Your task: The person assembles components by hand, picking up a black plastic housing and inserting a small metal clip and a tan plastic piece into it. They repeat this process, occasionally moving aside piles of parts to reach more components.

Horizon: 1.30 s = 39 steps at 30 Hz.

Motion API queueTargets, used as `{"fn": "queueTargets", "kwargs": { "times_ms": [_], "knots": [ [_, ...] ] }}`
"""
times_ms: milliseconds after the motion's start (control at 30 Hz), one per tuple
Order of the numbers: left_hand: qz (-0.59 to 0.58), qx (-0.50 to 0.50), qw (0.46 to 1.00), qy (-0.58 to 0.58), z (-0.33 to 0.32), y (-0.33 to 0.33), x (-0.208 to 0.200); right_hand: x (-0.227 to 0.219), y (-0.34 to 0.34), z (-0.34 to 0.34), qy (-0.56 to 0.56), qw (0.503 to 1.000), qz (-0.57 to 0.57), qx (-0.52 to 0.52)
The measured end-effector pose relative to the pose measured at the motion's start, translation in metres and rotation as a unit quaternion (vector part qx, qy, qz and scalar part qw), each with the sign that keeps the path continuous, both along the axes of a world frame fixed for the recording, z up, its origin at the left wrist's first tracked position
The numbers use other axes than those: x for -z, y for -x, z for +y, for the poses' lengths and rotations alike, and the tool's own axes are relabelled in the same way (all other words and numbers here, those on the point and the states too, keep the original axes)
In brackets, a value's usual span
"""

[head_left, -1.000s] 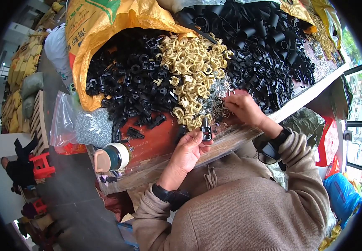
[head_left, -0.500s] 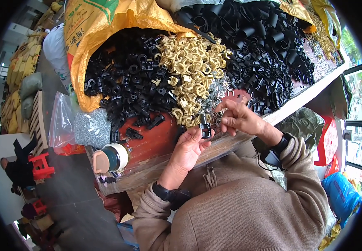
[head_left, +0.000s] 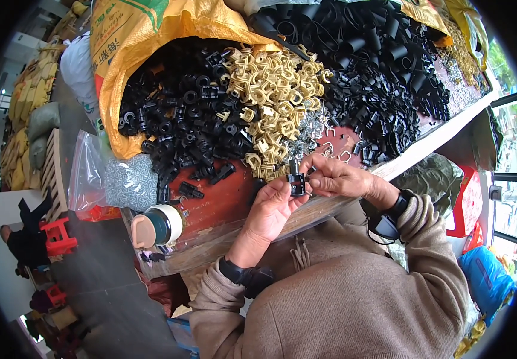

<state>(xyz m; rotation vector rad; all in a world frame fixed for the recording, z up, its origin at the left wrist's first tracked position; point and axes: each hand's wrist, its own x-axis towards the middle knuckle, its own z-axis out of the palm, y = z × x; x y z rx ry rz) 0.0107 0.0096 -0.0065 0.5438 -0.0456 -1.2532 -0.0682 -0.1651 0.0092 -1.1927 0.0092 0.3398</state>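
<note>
At the table's front edge, my left hand [head_left: 270, 210] pinches a small black plastic fitting [head_left: 297, 185] between thumb and fingers. My right hand [head_left: 341, 179] is bent in close on the right side of that fitting, thumb and fingertips drawn together. Whatever those right fingertips hold is too small to make out. Just beyond both hands lie a heap of cream plastic clips [head_left: 276, 102] and a strip of small silvery metal pieces [head_left: 306, 134]. Black plastic fittings [head_left: 186, 119] pile up left of the clips, partly inside an orange woven sack.
The orange sack [head_left: 115, 78] opens onto the red table [head_left: 201, 206]. A lidded cup [head_left: 161, 225] lies near the front left edge, beside a clear bag of small metal pieces [head_left: 131, 182]. Small black parts [head_left: 378, 113] are heaped at right. A person sits far left near red stools [head_left: 59, 236].
My right hand has come leftward to the black fitting, and its spread fingers have drawn together. The left hand keeps hold of the fitting, shifted slightly.
</note>
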Motion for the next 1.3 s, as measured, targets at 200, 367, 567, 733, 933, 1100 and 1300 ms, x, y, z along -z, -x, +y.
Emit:
{"fn": "queueTargets", "kwargs": {
  "times_ms": [200,367,567,733,933,1100,1300],
  "knots": [
    [0.009,-0.027,0.999,-0.025,0.004,-0.003,0.003,-0.004,0.001,0.005,0.043,0.997,-0.034,0.057],
    [0.013,-0.005,0.999,-0.052,0.005,-0.006,-0.001,-0.005,0.005,0.010,0.293,0.933,-0.182,0.106],
    [0.032,0.003,0.998,-0.052,0.009,-0.008,-0.001,-0.008,0.006,0.012,0.386,0.898,-0.174,0.116],
    [0.021,-0.014,0.998,-0.066,0.012,-0.003,0.001,-0.013,0.006,0.012,0.158,0.981,-0.031,0.109],
    [-0.014,0.017,0.997,-0.079,0.011,0.001,-0.005,-0.015,0.006,0.017,0.146,0.979,-0.069,0.125],
    [-0.029,-0.026,0.998,-0.055,0.011,0.003,-0.007,-0.013,0.009,0.018,0.168,0.970,-0.060,0.163],
    [-0.071,-0.076,0.995,-0.004,0.008,0.008,-0.005,-0.017,0.013,0.024,0.283,0.946,-0.078,0.141]
  ]
}}
